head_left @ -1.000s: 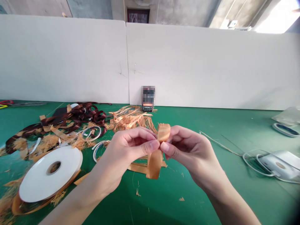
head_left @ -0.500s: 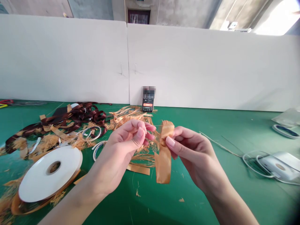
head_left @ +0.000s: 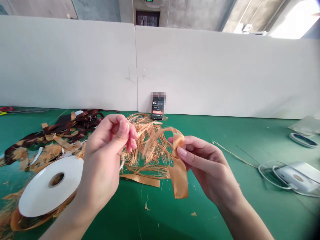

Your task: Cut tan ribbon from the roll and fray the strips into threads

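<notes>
My right hand [head_left: 202,160] pinches a short strip of gold satin ribbon [head_left: 180,180] between thumb and fingers. Its lower end hangs down flat, while the upper end is frayed into loose threads [head_left: 160,136] that curve off to the left. My left hand [head_left: 110,143] is raised to the left of the ribbon, apart from it, thumb and forefinger pressed together. Whatever that pinch holds, if anything, is too fine to make out. Beneath and behind the hands lies a heap of pulled gold threads [head_left: 140,133], with a flat cut piece of gold ribbon [head_left: 145,180] in front of it.
A white ribbon spool [head_left: 32,190] lies at the left, with brown ribbon [head_left: 82,125] tangled behind it. A phone [head_left: 157,110] leans against the white partition [head_left: 225,73]. On the right are a white charger [head_left: 300,176] with cable and a roll [head_left: 303,140]. Scissors [head_left: 7,110] lie far left.
My left hand has moved left and up, away from the ribbon; the thread stretched between them no longer shows. More frayed threads now arch from the ribbon's top. My right hand keeps its pinch.
</notes>
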{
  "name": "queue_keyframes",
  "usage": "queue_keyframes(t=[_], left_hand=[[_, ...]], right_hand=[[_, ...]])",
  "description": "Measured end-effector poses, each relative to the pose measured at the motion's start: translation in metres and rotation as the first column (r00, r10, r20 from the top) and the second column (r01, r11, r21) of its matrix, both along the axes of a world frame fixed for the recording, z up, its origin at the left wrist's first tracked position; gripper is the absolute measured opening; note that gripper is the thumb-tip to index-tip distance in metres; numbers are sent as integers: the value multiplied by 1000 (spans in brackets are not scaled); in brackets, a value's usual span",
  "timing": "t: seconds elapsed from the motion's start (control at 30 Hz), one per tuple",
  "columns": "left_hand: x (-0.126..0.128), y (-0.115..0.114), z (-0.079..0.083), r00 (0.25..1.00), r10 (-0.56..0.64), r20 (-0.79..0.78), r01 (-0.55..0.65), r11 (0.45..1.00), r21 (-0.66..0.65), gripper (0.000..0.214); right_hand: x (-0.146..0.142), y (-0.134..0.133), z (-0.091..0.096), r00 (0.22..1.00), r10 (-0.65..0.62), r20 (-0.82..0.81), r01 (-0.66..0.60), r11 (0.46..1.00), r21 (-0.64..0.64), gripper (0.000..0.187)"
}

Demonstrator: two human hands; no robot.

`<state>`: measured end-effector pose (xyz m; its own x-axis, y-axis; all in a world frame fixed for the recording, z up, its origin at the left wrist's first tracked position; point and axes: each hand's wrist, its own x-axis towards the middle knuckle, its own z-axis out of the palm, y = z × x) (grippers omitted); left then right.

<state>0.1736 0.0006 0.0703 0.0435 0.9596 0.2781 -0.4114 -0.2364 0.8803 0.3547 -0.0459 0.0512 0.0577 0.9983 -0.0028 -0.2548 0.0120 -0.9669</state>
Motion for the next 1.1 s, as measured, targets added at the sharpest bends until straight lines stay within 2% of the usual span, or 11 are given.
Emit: queue_keyframes(t=[0.13, 0.27, 0.37, 0.47, 0.6, 0.67, 0.77, 0.93, 1.0, 1.03, 1.1], left_hand=[[3, -6, -4, 985, 40, -168, -34, 999, 38, 10], [3, -4, -2, 992, 74, -99, -67, 995, 68, 12], [1, -1, 4, 995, -88, 43, 88, 996, -1, 17], [-1, 1, 7, 958, -257, 124, 268, 959, -88, 22], [-6, 2, 0, 920, -391, 33, 392, 910, -132, 22], [-11, 4, -6, 920, -385, -66, 372, 915, -153, 22], [-25, 7, -15, 934, -302, -194, 274, 949, -159, 20], [-61, 20, -25, 933, -101, -344, 59, 990, -132, 20], [-77, 30, -34, 860, -89, -502, 29, 992, -126, 19], [-85, 35, -40, 770, -111, -628, 33, 990, -135, 18], [-94, 42, -53, 475, -165, -864, 36, 985, -168, 15]], right_hand=[[-2, 0, 1, 1000, 25, -11, -25, 1000, 7, 7], [-2, 1, 4, 997, 75, -34, -77, 995, -55, 11], [1, 3, 7, 994, 91, -56, -95, 991, -89, 18], [4, 5, 7, 988, 126, -86, -133, 988, -74, 20], [7, 6, 2, 974, 182, -134, -195, 976, -97, 25], [9, 6, -1, 976, 171, -134, -191, 968, -160, 25], [14, 4, -5, 987, 144, -76, -157, 963, -219, 25], [28, 5, -11, 996, 83, 30, -77, 982, -170, 26], [33, 6, -14, 998, 26, 54, -17, 988, -153, 23], [35, 7, -15, 997, -4, 75, 15, 990, -139, 22], [36, 8, -17, 991, -44, 126, 60, 991, -123, 21]])
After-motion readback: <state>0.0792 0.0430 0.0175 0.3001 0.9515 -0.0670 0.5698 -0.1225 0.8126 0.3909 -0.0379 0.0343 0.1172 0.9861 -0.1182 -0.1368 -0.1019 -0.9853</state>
